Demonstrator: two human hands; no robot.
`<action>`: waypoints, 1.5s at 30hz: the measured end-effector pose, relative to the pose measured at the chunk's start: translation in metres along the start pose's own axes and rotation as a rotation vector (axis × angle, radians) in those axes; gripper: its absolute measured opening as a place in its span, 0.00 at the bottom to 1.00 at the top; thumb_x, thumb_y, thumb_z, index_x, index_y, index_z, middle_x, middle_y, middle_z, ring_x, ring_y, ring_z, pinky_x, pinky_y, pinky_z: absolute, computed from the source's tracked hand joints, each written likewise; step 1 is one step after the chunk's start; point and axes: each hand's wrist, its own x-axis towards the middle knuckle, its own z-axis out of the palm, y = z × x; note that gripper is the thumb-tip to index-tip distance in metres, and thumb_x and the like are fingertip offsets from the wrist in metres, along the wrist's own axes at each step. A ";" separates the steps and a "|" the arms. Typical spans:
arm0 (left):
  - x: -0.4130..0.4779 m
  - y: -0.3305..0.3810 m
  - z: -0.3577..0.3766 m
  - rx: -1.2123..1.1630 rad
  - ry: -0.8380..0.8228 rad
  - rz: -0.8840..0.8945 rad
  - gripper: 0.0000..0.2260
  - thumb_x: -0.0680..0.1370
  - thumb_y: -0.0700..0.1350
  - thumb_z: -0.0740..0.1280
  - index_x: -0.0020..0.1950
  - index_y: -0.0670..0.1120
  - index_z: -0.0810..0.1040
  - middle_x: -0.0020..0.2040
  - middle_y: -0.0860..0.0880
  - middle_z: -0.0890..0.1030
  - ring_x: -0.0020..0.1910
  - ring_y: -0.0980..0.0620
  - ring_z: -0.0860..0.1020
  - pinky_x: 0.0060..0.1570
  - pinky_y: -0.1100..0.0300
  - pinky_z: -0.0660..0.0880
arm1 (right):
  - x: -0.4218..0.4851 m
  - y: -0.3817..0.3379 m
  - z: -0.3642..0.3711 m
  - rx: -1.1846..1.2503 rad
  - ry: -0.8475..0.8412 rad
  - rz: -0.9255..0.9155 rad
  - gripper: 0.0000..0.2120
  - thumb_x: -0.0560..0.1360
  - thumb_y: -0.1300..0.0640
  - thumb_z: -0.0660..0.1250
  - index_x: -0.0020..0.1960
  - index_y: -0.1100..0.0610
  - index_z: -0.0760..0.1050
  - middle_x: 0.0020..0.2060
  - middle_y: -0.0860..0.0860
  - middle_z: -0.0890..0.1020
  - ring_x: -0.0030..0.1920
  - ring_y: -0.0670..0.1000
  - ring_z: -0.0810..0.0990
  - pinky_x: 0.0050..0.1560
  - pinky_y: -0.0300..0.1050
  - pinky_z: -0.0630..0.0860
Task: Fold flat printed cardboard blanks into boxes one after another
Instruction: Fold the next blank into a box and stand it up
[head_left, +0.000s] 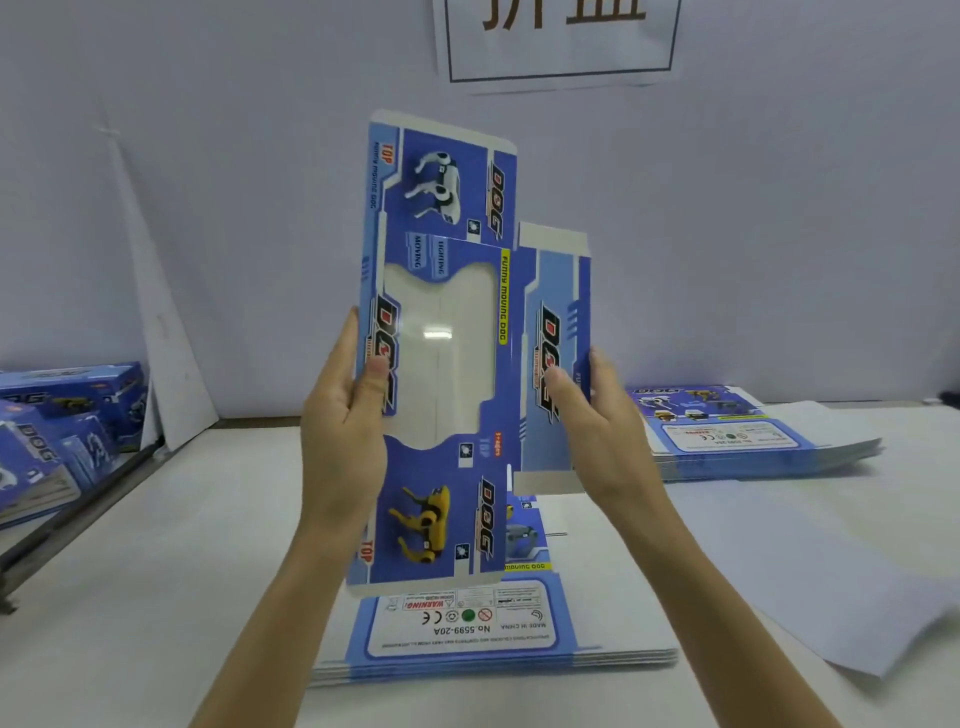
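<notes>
Head view, left to right: glossy blue folded boxes (67, 415) lie well left of the blank (441, 338). My left hand (343, 415) pinches the blank's left edge, fingers (375, 379) closed on it. Flat printed cardboard with a clear film window, the blank is held upright, tabletop (156, 571) below it, long axis vertical, print facing me. My right hand (592, 421) grips its right panel, fingers curled round the edge.

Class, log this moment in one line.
blank: held upright | left hand: grips left edge | right hand: grips right panel | stack: beneath | finished boxes: left
</notes>
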 end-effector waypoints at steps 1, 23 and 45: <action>-0.002 -0.001 0.004 0.012 0.009 0.008 0.25 0.78 0.54 0.57 0.76 0.57 0.60 0.68 0.55 0.73 0.66 0.53 0.73 0.57 0.48 0.78 | 0.001 0.003 0.000 0.016 0.029 -0.032 0.04 0.80 0.53 0.61 0.52 0.45 0.71 0.51 0.46 0.80 0.51 0.47 0.80 0.45 0.43 0.81; 0.003 -0.013 0.003 0.097 0.047 -0.143 0.14 0.81 0.47 0.61 0.67 0.52 0.69 0.53 0.58 0.79 0.45 0.69 0.79 0.38 0.74 0.74 | 0.016 0.017 -0.023 0.189 -0.076 0.013 0.06 0.79 0.54 0.62 0.52 0.45 0.74 0.41 0.40 0.85 0.43 0.44 0.85 0.33 0.37 0.79; 0.005 0.002 -0.010 -0.224 -0.312 -0.341 0.18 0.67 0.47 0.70 0.56 0.48 0.75 0.46 0.47 0.85 0.40 0.48 0.85 0.31 0.58 0.80 | 0.017 0.019 -0.025 -0.094 -0.138 -0.022 0.22 0.74 0.54 0.71 0.64 0.46 0.68 0.54 0.40 0.78 0.46 0.29 0.77 0.37 0.24 0.73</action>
